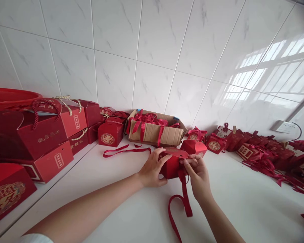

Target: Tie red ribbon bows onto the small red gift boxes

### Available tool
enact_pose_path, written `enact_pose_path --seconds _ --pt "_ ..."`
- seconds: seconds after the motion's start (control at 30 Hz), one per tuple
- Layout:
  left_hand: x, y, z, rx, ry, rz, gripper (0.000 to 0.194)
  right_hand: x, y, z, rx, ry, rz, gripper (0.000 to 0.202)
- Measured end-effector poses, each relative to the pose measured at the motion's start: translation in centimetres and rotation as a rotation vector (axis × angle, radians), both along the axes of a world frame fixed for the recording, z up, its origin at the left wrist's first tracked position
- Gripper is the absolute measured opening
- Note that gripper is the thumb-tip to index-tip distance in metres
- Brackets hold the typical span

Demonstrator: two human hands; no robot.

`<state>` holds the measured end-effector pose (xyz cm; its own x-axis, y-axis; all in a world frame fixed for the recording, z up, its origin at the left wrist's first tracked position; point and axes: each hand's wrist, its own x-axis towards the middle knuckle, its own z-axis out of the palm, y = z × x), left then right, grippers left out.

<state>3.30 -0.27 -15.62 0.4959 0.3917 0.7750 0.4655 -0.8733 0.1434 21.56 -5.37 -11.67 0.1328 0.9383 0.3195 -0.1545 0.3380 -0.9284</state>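
Observation:
A small red gift box (170, 167) stands on the white table between my two hands. My left hand (153, 168) is wrapped round the box's left side, its fingers on the top and side. At the right end of the top flap (176, 152), my right hand (196, 170) pinches a dark red ribbon (183, 185) between thumb and fingers. The ribbon hangs down the box's right side and curls over the table toward me. Part of the box's front and the pinched ribbon end are covered by my fingers.
Behind the box stands an open cardboard box (152, 133) full of red ribbons. A loose ribbon (126, 151) lies left of it. Stacked red gift boxes (48, 162) line the left side. More small red boxes (215, 143) with bows stand at the right, near a white power socket (283, 126).

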Motion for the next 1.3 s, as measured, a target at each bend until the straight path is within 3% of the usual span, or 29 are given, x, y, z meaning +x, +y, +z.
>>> enact_pose_path --seconds 0.23,0.57,1.3 --pt "0.01 0.12 -0.06 0.042 0.005 -0.025 0.091 -0.5 -0.29 0.35 0.001 0.025 0.015 0.034" --pt "0.04 0.05 -0.1 0.057 0.008 -0.034 0.089 -0.5 -0.11 0.07 0.034 0.059 -0.069 0.036" --pt "-0.02 -0.15 0.02 -0.003 0.022 -0.021 0.09 0.0 0.02 -0.47 -0.04 0.022 -0.123 0.023"
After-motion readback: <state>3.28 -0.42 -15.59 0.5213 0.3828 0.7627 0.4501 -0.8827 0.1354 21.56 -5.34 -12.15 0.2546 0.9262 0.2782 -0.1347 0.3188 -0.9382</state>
